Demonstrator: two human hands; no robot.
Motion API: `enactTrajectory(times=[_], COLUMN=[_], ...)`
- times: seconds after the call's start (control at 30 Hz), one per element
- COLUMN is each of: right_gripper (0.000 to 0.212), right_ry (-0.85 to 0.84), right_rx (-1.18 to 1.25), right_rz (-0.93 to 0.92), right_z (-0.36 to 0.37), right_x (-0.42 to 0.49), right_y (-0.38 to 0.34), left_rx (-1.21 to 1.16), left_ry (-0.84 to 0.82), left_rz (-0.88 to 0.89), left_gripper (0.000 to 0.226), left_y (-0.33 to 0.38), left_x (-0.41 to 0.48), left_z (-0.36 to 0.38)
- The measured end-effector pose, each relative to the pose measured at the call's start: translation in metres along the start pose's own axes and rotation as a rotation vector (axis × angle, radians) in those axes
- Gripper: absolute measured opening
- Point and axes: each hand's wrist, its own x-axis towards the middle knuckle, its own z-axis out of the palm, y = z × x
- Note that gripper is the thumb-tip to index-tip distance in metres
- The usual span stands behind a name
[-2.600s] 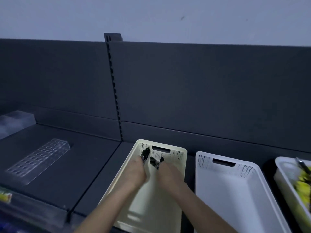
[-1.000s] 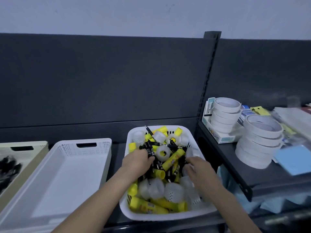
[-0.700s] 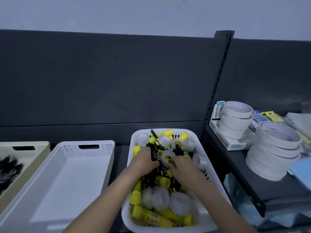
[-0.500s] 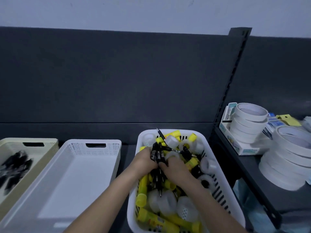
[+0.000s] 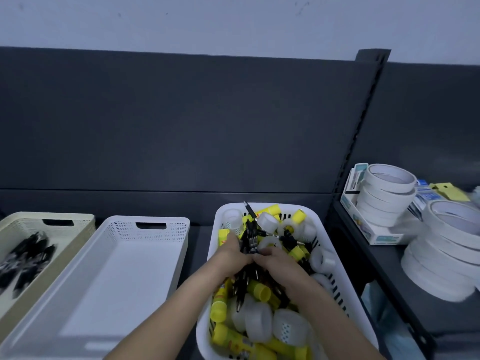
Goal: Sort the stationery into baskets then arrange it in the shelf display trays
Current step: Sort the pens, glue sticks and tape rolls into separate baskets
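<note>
- Here, in the head view, a white mixed basket [image 5: 322, 245] is seen at lower centre, filled with black pens [image 5: 250, 236], yellow glue sticks [image 5: 235, 339] and clear tape rolls [image 5: 259, 322].
- The left hand [image 5: 231, 253] and the right hand [image 5: 276, 259] are pressed together above the heap; both are closed around one bundle of black pens, whose tips project upward between them.
- A cream basket [image 5: 78, 229] at the left edge is shown already holding a few black pens [image 5: 26, 255], blurred.
- A white basket [image 5: 117, 268] at lower left, between the other two, is seen to contain nothing.
- Stacks of white tape rings [image 5: 387, 196] are set on a dark shelf [image 5: 405, 287] at the right; no display tray is visible in frame.
- Sorting is judged to be at an early stage: only pens have been separated, and pens remain in the heap. Glue sticks and tape rolls are unsorted, and the shelf-tray arrangement is not yet begun.
</note>
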Motion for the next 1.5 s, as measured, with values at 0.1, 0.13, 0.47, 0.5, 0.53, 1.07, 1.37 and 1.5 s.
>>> enactTrajectory(times=[0.1, 0.13, 0.47, 0.5, 0.53, 1.07, 1.37, 1.5], right_gripper=[0.010, 0.012, 0.012, 0.012, 0.011, 0.015, 0.022, 0.023], right_ry=[-0.004, -0.003, -0.004, -0.020, -0.038, -0.186, -0.403, -0.437], right_rx=[0.058, 0.123, 0.561, 0.633, 0.690, 0.701, 0.691, 0.719], right_rz=[-0.002, 0.014, -0.072, -0.075, -0.077, -0.161, -0.120, -0.076], right_z=[0.004, 0.004, -0.030, -0.032, -0.033, 0.048, 0.209, 0.308], right_x=[-0.004, -0.006, -0.039, -0.041, -0.045, -0.052, -0.036, -0.023], right_y=[-0.007, -0.008, 0.009, 0.008, 0.007, -0.036, -0.103, -0.133], left_rx=[-0.153, -0.244, -0.513, -0.529, -0.540, -0.528, -0.437, -0.307], left_ry=[0.066, 0.080, 0.158, 0.153, 0.150, 0.431, 0.642, 0.661], left_rz=[0.045, 0.060, 0.104, 0.107, 0.112, 0.097, -0.026, -0.103], left_gripper=[0.039, 0.035, 0.012, 0.013, 0.015, 0.025, 0.026, 0.026], left_y=[-0.008, -0.011, -0.009, -0.007, -0.005, -0.061, -0.184, -0.243], left_x=[0.000, -0.002, -0.017, -0.018, -0.020, -0.098, -0.148, -0.160], left_z=[0.001, 0.001, -0.015, -0.015, -0.014, -0.097, -0.230, -0.291])
